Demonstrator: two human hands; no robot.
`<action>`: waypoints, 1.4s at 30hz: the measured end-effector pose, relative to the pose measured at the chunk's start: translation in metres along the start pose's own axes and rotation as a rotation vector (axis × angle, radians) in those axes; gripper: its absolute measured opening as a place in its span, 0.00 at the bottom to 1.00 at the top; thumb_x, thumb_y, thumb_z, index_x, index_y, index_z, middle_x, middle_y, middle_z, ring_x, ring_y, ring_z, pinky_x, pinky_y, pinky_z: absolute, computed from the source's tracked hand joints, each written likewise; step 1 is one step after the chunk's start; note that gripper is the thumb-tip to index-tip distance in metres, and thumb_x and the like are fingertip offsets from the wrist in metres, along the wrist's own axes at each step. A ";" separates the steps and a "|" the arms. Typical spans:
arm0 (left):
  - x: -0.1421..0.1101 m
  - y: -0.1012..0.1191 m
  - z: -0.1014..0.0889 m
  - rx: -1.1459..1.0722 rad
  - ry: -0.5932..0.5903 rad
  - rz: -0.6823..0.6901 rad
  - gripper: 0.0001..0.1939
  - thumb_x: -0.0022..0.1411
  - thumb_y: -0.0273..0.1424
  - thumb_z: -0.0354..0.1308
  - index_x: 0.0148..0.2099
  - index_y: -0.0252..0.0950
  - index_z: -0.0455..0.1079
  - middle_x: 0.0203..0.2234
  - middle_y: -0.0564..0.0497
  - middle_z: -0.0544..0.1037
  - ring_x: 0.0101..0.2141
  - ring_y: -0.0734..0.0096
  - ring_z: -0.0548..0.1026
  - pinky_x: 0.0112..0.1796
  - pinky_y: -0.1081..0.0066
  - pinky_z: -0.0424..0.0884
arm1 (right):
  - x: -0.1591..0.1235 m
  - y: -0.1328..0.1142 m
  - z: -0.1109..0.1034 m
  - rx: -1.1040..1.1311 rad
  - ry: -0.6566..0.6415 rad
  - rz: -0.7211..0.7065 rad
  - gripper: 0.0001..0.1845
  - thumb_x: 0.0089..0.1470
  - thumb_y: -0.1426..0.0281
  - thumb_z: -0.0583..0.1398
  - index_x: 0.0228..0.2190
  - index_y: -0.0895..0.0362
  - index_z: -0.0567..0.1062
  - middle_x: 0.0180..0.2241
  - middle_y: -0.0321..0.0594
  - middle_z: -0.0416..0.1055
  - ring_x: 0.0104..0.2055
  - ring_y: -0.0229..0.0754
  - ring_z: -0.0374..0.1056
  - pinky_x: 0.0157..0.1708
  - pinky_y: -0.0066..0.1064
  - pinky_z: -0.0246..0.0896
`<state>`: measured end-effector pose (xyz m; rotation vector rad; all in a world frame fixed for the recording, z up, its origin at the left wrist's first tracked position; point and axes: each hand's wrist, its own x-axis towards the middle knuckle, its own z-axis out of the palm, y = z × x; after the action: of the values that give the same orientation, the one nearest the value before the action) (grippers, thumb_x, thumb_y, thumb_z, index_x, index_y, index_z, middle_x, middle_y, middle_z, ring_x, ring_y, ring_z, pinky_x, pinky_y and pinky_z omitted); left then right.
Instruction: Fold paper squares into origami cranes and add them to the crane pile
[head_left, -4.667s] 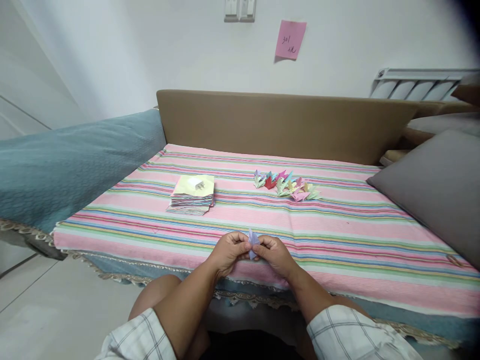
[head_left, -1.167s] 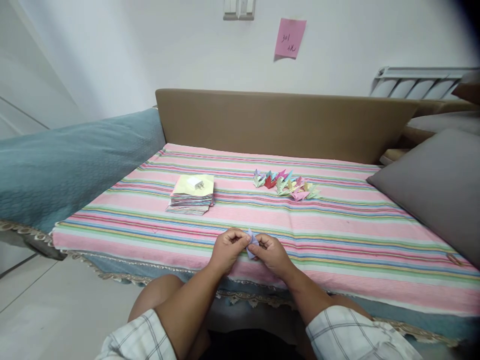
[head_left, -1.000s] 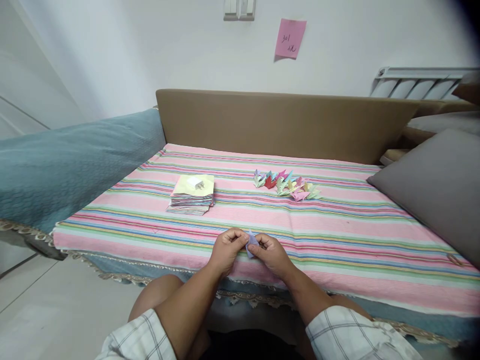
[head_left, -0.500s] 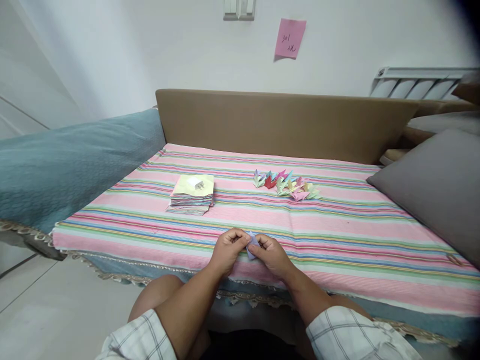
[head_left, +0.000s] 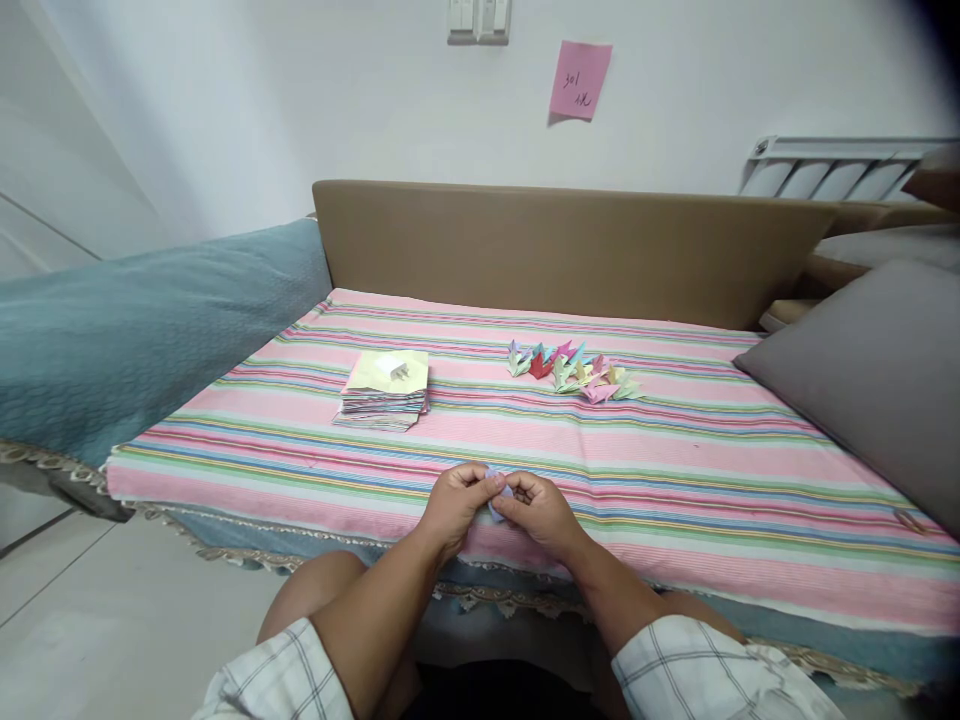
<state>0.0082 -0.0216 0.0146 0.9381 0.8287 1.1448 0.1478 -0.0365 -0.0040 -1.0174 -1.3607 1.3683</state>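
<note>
A small lilac folded paper piece is pinched between my left hand and my right hand, just above the near edge of the striped cloth. Both hands are closed on it, thumbs and fingertips meeting, and they hide most of the paper. Farther back on the left lies a stack of coloured paper squares with a small white plug on top. A cluster of several finished folded paper figures lies at the middle back.
A grey cushion leans at the right. A teal blanket covers the left side. The brown backrest runs behind the cloth. A pink note hangs on the wall. My knees and checked shorts are below.
My hands have closed tighter together over the lilac paper, so less of it shows than before. They stay in the same spot; nothing else has moved.
</note>
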 end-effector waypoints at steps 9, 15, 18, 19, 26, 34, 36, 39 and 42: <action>0.002 0.006 0.002 -0.203 0.061 -0.163 0.19 0.35 0.34 0.71 0.20 0.32 0.63 0.13 0.57 0.67 0.15 0.81 0.64 0.20 0.77 0.60 | 0.000 0.001 0.000 -0.063 -0.004 0.032 0.17 0.42 0.56 0.64 0.24 0.57 0.71 0.17 0.31 0.65 0.19 0.32 0.60 0.20 0.26 0.56; -0.001 0.002 0.001 -0.058 -0.090 -0.126 0.27 0.34 0.38 0.72 0.36 0.34 0.65 0.23 0.55 0.73 0.21 0.77 0.70 0.24 0.76 0.64 | 0.003 0.003 -0.003 0.062 0.097 0.041 0.18 0.40 0.55 0.64 0.22 0.57 0.71 0.17 0.32 0.66 0.18 0.33 0.59 0.21 0.27 0.56; -0.002 -0.003 0.002 0.072 -0.134 -0.094 0.26 0.33 0.34 0.73 0.33 0.34 0.64 0.22 0.55 0.73 0.23 0.76 0.71 0.24 0.78 0.62 | 0.005 0.007 -0.006 0.132 0.148 0.038 0.17 0.41 0.56 0.65 0.22 0.57 0.71 0.17 0.32 0.66 0.20 0.33 0.58 0.21 0.26 0.54; -0.003 -0.004 0.002 0.092 -0.128 -0.092 0.24 0.34 0.35 0.72 0.31 0.34 0.63 0.21 0.55 0.73 0.23 0.75 0.71 0.23 0.78 0.62 | 0.005 0.008 -0.007 0.146 0.154 0.030 0.16 0.42 0.56 0.64 0.23 0.57 0.72 0.18 0.32 0.66 0.20 0.33 0.58 0.22 0.26 0.54; -0.002 -0.003 0.001 0.201 -0.085 -0.049 0.19 0.37 0.38 0.70 0.27 0.34 0.66 0.18 0.57 0.71 0.19 0.79 0.64 0.20 0.78 0.56 | 0.005 0.007 -0.009 0.150 0.107 -0.074 0.12 0.44 0.60 0.64 0.25 0.57 0.74 0.23 0.33 0.66 0.26 0.34 0.59 0.26 0.27 0.54; -0.006 0.001 0.002 0.142 -0.132 -0.023 0.19 0.38 0.39 0.69 0.20 0.34 0.64 0.13 0.58 0.68 0.19 0.77 0.66 0.24 0.76 0.58 | 0.004 0.009 -0.009 0.218 0.060 -0.031 0.14 0.45 0.59 0.64 0.24 0.58 0.72 0.18 0.31 0.63 0.21 0.31 0.56 0.23 0.26 0.51; -0.006 0.000 0.001 0.137 -0.123 -0.033 0.19 0.39 0.40 0.69 0.20 0.34 0.63 0.13 0.58 0.68 0.19 0.78 0.66 0.23 0.77 0.58 | 0.004 0.008 -0.007 0.257 0.077 -0.017 0.16 0.44 0.58 0.65 0.28 0.57 0.72 0.21 0.32 0.66 0.22 0.32 0.58 0.25 0.26 0.54; -0.005 -0.002 0.000 0.183 -0.120 -0.064 0.19 0.41 0.41 0.68 0.23 0.33 0.64 0.16 0.56 0.71 0.19 0.79 0.66 0.20 0.79 0.57 | 0.005 0.007 -0.006 0.247 0.120 -0.018 0.17 0.42 0.57 0.65 0.26 0.57 0.72 0.21 0.32 0.66 0.22 0.32 0.59 0.24 0.26 0.55; -0.005 -0.002 0.001 0.148 -0.123 -0.105 0.20 0.42 0.40 0.68 0.31 0.33 0.66 0.23 0.53 0.75 0.23 0.76 0.71 0.21 0.80 0.61 | 0.006 0.007 -0.006 0.203 0.131 -0.021 0.17 0.41 0.57 0.66 0.24 0.58 0.71 0.19 0.31 0.65 0.21 0.32 0.59 0.23 0.25 0.55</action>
<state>0.0084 -0.0269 0.0131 1.0634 0.8607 0.9355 0.1517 -0.0295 -0.0111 -0.9363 -1.1086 1.3688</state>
